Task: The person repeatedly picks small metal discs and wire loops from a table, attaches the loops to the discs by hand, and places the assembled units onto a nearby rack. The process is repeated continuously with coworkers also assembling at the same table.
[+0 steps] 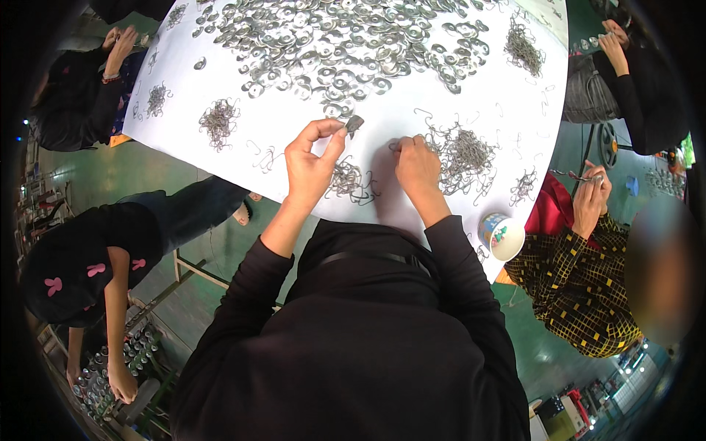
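Note:
My left hand [309, 163] pinches a small dark grey metal piece [354, 125] between thumb and forefinger, just above the white tabletop. To its right, my right hand [418, 170] is closed, its fingertips together at the left edge of a heap of bent wire hooks [468, 153]. Whatever those fingers hold is too small to make out. Below my hands, a smaller cluster of wire hooks [348, 182] lies close to the table's near edge. Beyond them spreads a large pile of round silvery metal discs [346, 48] with raised centres.
More wire hook heaps lie at the left [219, 121] and far right [523, 48]. A paper cup [507, 239] with small coloured bits stands at the near right edge. Co-workers' hands [588, 195] work at both sides; a person in black [81, 264] bends over a rack at left.

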`<state>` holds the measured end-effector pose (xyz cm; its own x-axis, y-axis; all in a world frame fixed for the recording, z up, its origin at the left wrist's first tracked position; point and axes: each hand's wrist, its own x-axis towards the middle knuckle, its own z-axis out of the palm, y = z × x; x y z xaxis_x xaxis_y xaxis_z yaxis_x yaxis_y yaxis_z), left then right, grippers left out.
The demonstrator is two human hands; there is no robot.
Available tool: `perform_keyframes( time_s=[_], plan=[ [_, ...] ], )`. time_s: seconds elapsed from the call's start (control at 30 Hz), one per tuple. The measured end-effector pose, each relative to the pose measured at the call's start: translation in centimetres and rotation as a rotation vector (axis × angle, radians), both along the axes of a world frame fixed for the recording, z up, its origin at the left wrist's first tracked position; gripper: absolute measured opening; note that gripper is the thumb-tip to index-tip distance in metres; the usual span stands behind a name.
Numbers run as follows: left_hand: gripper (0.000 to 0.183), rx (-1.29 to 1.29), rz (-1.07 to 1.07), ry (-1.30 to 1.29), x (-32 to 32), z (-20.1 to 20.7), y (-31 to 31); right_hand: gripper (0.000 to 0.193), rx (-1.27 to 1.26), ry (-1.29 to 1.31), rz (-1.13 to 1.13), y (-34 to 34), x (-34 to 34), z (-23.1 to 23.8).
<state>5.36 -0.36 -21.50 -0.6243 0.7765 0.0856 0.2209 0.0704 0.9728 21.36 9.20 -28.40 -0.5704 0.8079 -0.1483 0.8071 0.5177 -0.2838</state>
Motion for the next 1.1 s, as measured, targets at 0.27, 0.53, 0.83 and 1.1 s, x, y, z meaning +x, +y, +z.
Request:
perform_keyframes(
  time_s=[0.27,0.53,0.83,1.1],
  plan=[
    [0.012,-0.021,-0.009,-0.014,1.0,0.9,0.1,0.011,-1.002,0.891,-0.233,1.1,-1.4,9.4],
    [0.012,-0.030,-0.047,0.001,2.1,3.0,0.8,0.010,-0.960,0.937,-0.345,0.7,-1.7,12.1],
    [0.015,0.009,-0.136,0.122,1.7,1.8,1.0,0.007,-0.579,1.124,-0.292,-0.4,-1.5,11.9],
    [0.026,-0.449,-0.107,0.622,-5.2,-6.1,4.1,0.006,-0.521,1.163,-0.221,-0.4,-0.6,11.0]
  ],
)
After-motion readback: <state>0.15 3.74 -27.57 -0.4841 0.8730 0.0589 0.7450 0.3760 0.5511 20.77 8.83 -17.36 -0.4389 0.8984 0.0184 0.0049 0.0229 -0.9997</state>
